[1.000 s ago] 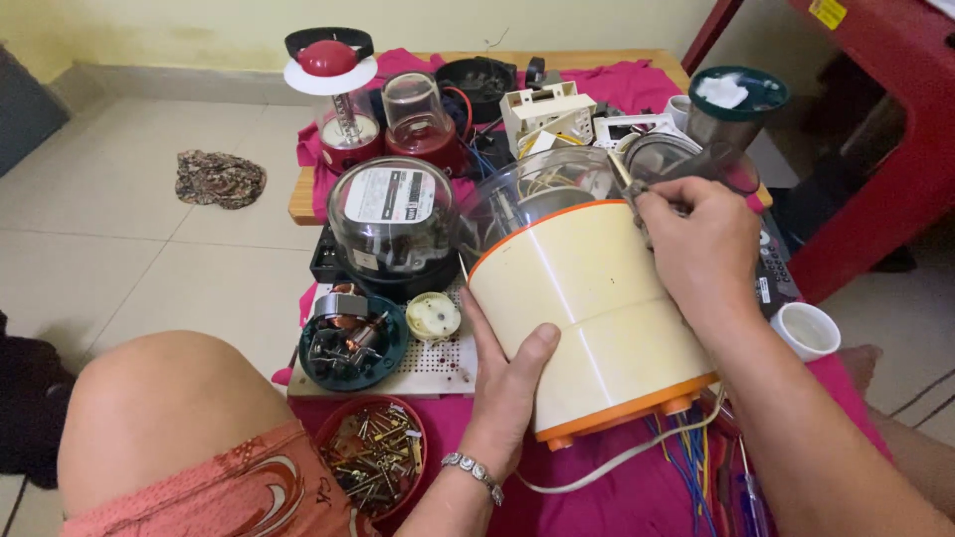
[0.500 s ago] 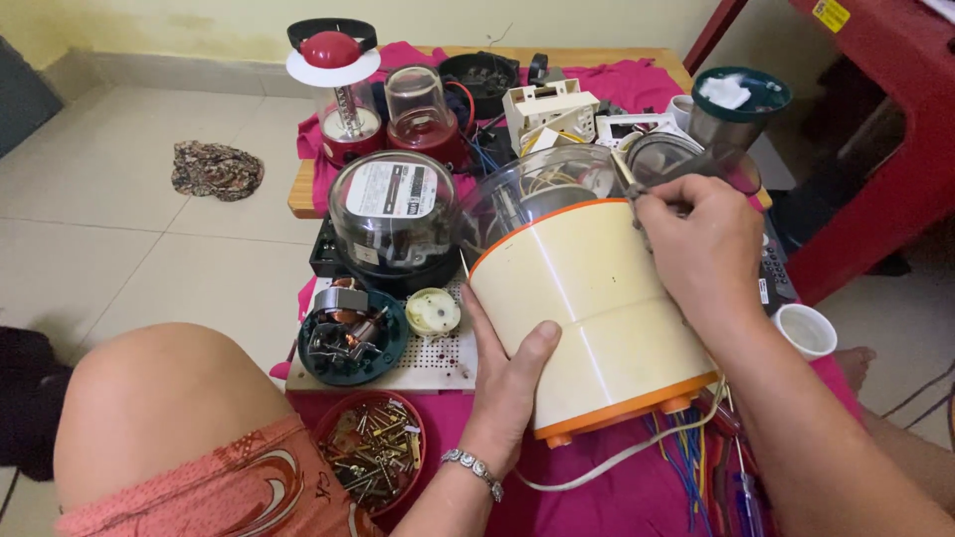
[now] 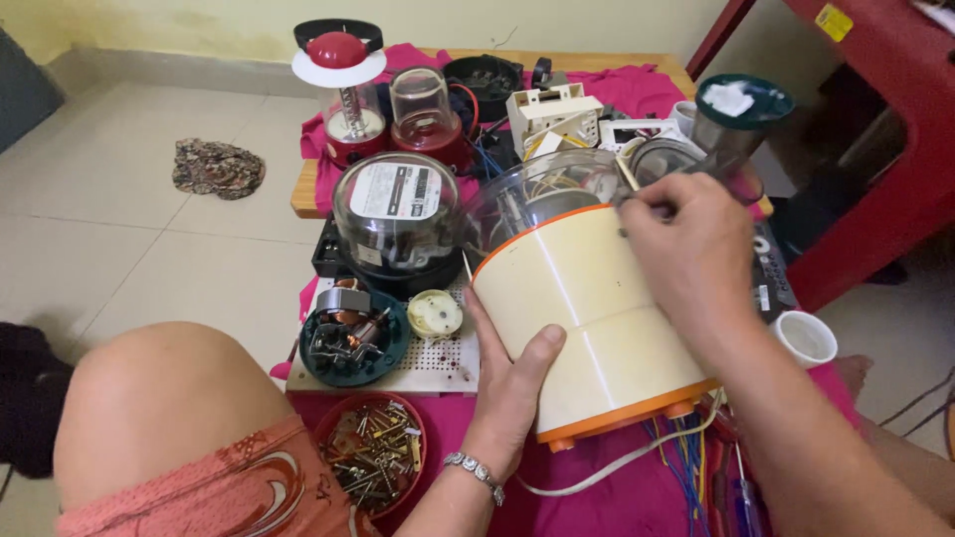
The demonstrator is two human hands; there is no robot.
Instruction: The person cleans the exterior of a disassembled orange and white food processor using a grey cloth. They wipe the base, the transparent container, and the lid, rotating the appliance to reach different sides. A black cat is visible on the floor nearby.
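While the left hand (image 3: 517,383) is cupping the lower left flank of the cream housing (image 3: 587,318), its fingers are spreading wide around the curved wall with the thumb lying across the front. That housing is sitting at centre frame on the pink cloth (image 3: 617,492), tilting so its long axis is running from the orange base at lower right up to the clear rim (image 3: 542,194) at upper left of it. Higher, the right hand (image 3: 691,259) is resting on the rim's upper right edge, the nearer hand to the opening; its fingers are pinching narrow on something thin, which I cannot make out. Beyond, at upper centre, a domed meter (image 3: 398,214) is standing just left of the rim.
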